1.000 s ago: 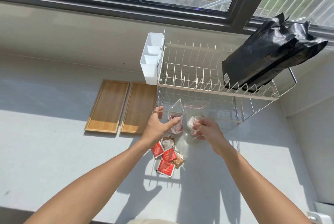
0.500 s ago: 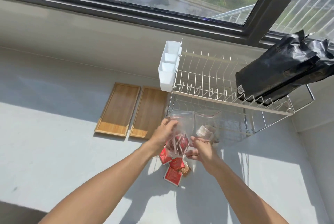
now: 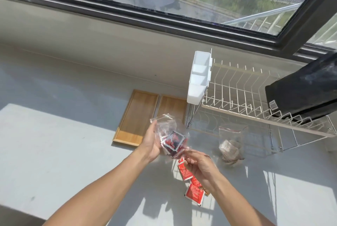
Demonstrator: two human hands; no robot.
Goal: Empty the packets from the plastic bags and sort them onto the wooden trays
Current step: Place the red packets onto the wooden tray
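Packet bag (image 3: 169, 138) between both hands

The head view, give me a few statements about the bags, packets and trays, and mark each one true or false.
1. The left hand holds a clear bag of red packets. True.
2. Both wooden trays already hold packets. False: both are bare.
3. A second clear bag stands on the counter under the dish rack. True.
4. Loose red packets lie on the left tray. False: they lie on the counter, near the right hand.
5. A black bag rests on the rack. True.
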